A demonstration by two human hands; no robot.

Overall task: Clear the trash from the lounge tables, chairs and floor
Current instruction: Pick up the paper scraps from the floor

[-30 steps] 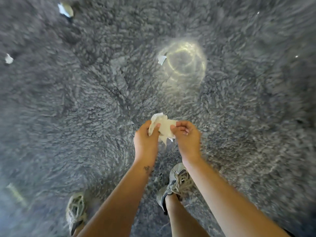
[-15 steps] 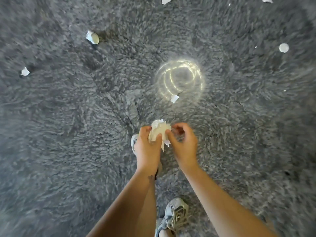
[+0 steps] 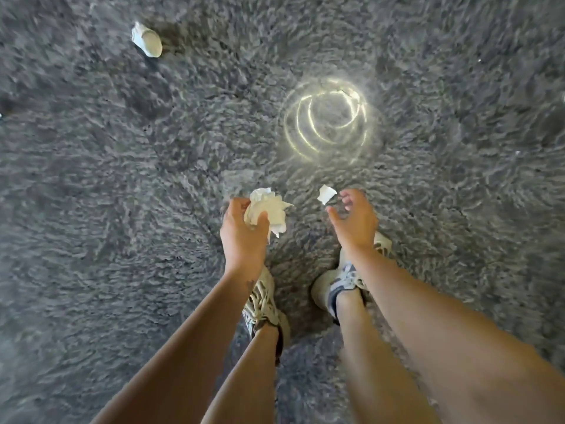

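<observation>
1. even, moderately bright light; no harsh contrast.
2. concentric rings of light (image 3: 327, 117) glare on the grey carpet (image 3: 91, 209), locally overexposed.
3. crumpled paper (image 3: 146, 39) casts a soft shadow to its upper right.
4. carpet pile smeared toward the frame edges; wide-angle curvature.
5. right forearm (image 3: 443, 347) soft at the bottom edge.

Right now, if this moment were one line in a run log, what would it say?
left hand: grips paper wad | right hand: open, near small scrap on rug | crumpled piece: lies farther off
</observation>
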